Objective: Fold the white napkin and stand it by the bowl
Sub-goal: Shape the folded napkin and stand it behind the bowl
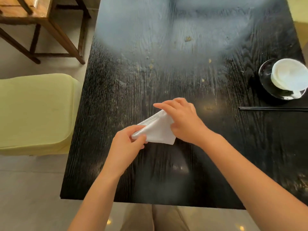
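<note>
The black wooden table (166,72) carries a strong grain and a pale sheen of reflected light over its far half, with a few small crumbs (188,39) scattered on it. Near the table's right edge lies a pair of black chopsticks (273,108), laid crosswise. Off the table's left side stands a seat with a yellow-green cover (33,114). Beyond the table's far left corner stands a brown wooden chair (41,27) on a pale tiled floor (25,189).
</note>
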`<state>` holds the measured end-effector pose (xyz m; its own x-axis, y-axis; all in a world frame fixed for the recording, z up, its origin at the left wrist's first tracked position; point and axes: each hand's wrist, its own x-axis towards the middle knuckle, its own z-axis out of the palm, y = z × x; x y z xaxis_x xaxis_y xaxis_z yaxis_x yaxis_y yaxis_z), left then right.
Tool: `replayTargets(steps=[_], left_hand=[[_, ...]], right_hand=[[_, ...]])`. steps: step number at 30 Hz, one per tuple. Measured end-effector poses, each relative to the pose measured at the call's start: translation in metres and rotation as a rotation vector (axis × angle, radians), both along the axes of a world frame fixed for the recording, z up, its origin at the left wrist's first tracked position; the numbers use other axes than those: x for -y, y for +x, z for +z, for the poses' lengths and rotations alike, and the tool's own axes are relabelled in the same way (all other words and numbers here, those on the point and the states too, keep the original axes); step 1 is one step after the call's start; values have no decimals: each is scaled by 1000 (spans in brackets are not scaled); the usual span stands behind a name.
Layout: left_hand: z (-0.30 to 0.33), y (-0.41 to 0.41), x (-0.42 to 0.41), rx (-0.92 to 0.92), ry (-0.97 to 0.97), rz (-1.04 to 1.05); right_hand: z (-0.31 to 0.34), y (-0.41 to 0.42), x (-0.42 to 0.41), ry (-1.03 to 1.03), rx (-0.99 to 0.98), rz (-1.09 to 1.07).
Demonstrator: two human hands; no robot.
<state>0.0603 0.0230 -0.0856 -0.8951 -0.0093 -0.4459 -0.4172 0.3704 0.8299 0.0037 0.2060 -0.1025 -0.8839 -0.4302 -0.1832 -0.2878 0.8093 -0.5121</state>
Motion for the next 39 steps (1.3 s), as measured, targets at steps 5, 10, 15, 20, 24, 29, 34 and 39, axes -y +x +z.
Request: replayTargets(steps=[5,10,15,20,24,29,34,39], left_hand=[[-19,-9,18,-57,-101,6],[-39,-20,19,-165,-229,81],[-58,-26,16,-287,-341,138],[-78,-19,15,-281,-387,179],[-85,-14,12,-301,-396,239],[-90,-23,14,-362,-456,234],[-95,-33,19,-355,-493,191],[-83,-31,-5,-396,-708,165]], right_hand=[[-12,-54,-8,351,196,302],[-31,-54,-22,175,173,109],[-54,-39,-29,-52,-12,-26],[-67,-37,-29,-75,-82,-93],[-72,-33,-25,-96,-137,-123],[-78,-24,-27,-111,-217,-153],[-83,-20,-26,-95,-298,-160],[-85,-18,-24,-108,-320,-209]])
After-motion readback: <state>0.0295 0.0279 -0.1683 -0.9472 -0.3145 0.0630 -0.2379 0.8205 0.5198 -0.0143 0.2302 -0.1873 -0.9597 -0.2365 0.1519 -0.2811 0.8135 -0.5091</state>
